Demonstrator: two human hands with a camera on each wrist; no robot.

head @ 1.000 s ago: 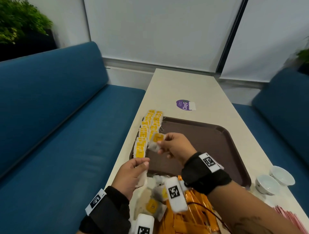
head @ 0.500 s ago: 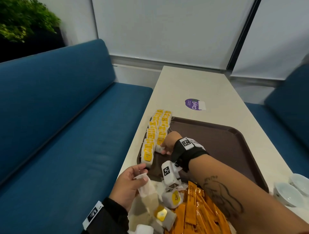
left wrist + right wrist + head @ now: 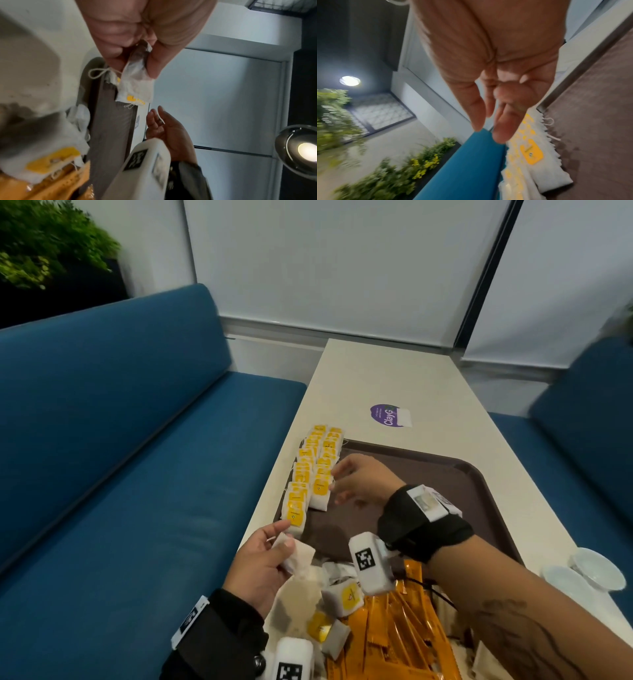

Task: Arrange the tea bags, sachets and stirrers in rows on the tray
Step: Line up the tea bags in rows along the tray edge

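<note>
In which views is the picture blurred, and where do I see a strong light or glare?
Head view: mostly sharp; the right hand is slightly soft and the straight window frames bow at the edges. Left wrist view: the near tea bags are smeared, and a ceiling lamp glares at the right edge. Right wrist view: the plants streak with motion blur, and a round light shines.

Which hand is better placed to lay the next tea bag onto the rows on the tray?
Left. The left hand already pinches a tea bag just short of the near end of the rows on the tray. The right hand is open and empty beside the rows.
</note>
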